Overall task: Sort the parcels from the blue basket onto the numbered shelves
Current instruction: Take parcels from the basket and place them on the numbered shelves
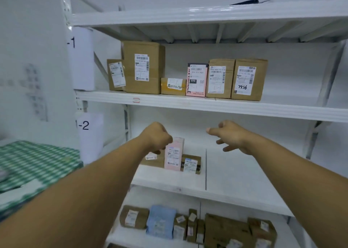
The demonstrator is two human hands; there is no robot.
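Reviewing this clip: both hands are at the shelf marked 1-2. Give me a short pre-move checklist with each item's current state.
1. Pink parcel upright on the 1-2 shelf: ok.
2. Left hand clear of the pink parcel: cannot tell; the fist overlaps its top corner.
3. Right hand empty: ok, fingers spread, nothing in it.
4. Free space to the right of the small brown parcel: ok.
5. Shelf tag readable: ok.
6. Blue basket in view: not ok.

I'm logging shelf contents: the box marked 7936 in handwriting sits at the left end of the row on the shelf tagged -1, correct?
Not quite. In the head view, the box marked 7936 sits at the right end of the row on the shelf tagged -1, not the left.
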